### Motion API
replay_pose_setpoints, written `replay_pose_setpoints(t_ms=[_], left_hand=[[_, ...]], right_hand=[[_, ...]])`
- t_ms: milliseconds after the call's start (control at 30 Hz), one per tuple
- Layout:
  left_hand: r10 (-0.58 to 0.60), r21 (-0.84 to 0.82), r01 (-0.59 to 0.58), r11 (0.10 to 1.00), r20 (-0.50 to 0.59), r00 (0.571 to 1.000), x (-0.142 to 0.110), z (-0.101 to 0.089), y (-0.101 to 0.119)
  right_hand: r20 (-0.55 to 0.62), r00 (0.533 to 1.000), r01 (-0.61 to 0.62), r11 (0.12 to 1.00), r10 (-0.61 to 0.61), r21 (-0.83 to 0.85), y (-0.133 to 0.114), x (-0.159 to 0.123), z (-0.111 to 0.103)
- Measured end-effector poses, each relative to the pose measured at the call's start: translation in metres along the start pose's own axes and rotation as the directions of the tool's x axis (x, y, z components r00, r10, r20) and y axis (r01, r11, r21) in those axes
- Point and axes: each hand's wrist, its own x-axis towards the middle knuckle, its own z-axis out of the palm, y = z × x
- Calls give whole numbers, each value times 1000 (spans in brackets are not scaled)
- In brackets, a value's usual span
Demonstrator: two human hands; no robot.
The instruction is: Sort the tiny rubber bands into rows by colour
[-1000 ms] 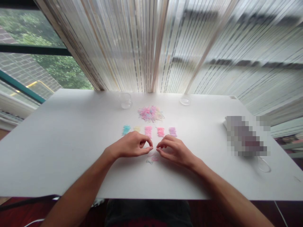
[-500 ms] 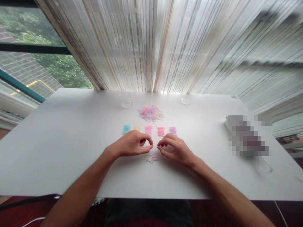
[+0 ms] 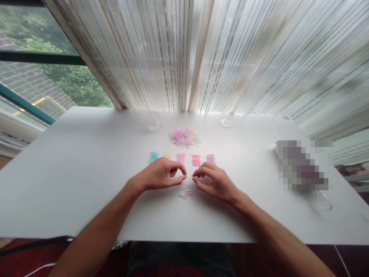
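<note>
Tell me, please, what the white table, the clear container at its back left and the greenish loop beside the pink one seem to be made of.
White table: perhaps laminate, satin, judging by its smooth, even colour.
Clear container: probably plastic, possibly glass; transparent with glossy highlights.
Greenish loop: possibly rubber, from its thin, bent band; finish unclear.

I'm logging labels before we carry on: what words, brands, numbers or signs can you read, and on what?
None can be read.
Pile of coloured bands: no text visible.
Clear cup and clear lid: no text visible.
Object at the right: pixelated, so any print is unreadable.
Small patch at the table's far right corner: too small to read.
</note>
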Motion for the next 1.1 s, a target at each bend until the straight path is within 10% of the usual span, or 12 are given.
replay_pose_setpoints(t_ms=[1100], left_hand=[[-77,210,120,970,-203,976,-5,-14,-24]], right_hand=[[-58,996,-68,998,68,-11,1,0,1]])
